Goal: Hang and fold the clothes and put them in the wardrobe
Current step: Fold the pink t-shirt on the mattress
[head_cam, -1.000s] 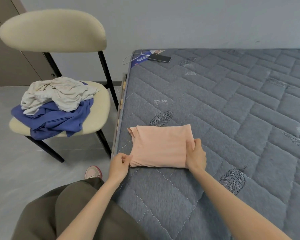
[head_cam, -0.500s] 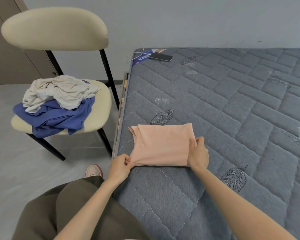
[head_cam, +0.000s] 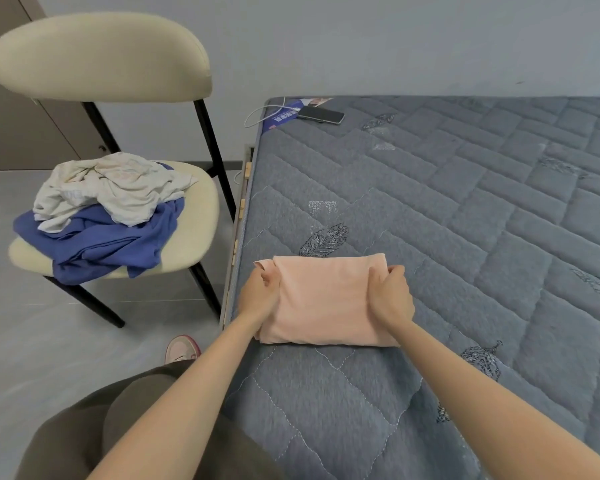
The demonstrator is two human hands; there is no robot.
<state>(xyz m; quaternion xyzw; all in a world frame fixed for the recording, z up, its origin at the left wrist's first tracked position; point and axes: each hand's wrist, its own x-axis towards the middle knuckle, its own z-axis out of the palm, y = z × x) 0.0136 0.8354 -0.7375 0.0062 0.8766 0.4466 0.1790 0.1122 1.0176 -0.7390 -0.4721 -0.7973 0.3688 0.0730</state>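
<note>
Both hands (head_cam: 258,295) (head_cam: 390,295) gripping crosswise shirt (head_cam: 323,299)

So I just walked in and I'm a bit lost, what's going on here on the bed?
A person is folding a pink garment on the grey mattress. The left hand grips its left edge and the right hand grips its right edge; the garment is already a compact rectangle lying flat. On the chair beside the bed, a white garment lies crumpled on top of a blue one, both unfolded.
</note>
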